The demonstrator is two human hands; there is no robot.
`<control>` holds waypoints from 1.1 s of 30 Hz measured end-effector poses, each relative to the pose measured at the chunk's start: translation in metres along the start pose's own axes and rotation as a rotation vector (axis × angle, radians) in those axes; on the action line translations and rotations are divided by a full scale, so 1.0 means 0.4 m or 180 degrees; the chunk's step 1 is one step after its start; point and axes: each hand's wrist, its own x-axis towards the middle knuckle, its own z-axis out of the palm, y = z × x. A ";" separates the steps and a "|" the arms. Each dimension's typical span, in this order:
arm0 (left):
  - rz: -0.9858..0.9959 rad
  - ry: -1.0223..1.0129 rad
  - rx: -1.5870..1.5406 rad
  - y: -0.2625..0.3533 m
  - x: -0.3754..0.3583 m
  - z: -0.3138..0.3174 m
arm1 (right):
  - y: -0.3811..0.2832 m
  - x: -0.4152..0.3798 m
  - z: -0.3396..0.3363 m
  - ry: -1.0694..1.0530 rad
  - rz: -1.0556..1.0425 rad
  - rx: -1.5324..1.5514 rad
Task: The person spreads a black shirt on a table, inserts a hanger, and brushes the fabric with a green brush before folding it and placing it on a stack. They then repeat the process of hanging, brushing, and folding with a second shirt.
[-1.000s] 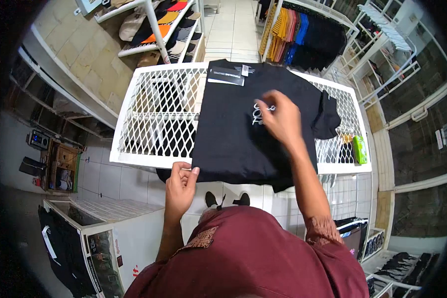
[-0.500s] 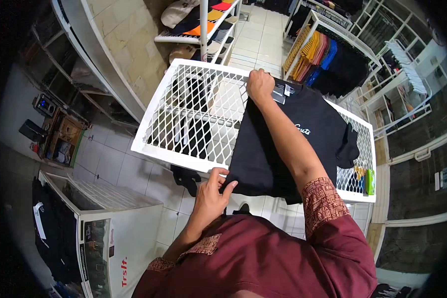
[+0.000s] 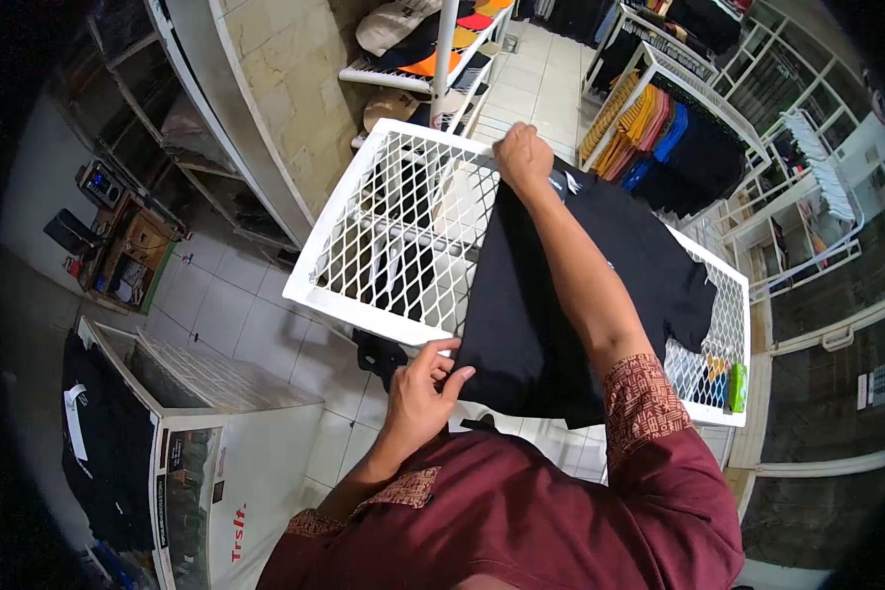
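A black T-shirt (image 3: 649, 231) lies across the right part of a white mesh-topped table (image 3: 364, 303), its left side forming a straight edge. At the far end, near the collar, my right hand (image 3: 524, 157) is closed on the fabric. That forearm crosses over the shirt and hides most of its chest print. My left hand (image 3: 425, 388) is at the near left corner of the shirt, thumb and fingers apart, with the fingertips touching the hem edge.
A small green box (image 3: 737, 387) sits on the table's near right corner. Beyond stand a shelf of caps (image 3: 433, 64) and a rack of hanging shirts (image 3: 639, 123). A white cabinet (image 3: 265, 472) with a glass front is at the lower left.
The view has tilted and shifted slightly. My right hand has lifted a little at the collar end, and the neck label and chest print are now mostly covered. My left hand stays at the hem.
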 end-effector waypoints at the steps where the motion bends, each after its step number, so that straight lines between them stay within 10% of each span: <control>1: 0.0016 0.0069 0.0045 0.006 0.003 -0.019 | -0.025 0.022 0.008 0.0018 0.0096 0.0233; 16: 0.0218 0.1254 0.0717 0.032 0.007 -0.111 | -0.219 0.102 0.015 0.0250 0.0259 0.2060; 23: 0.0739 -0.0917 0.0570 0.113 0.060 -0.027 | 0.201 -0.007 0.033 0.0094 0.1625 0.2619; 33: 0.1564 0.0285 0.1820 0.028 0.771 0.002 | 0.172 -0.159 0.081 0.0694 0.1152 0.1736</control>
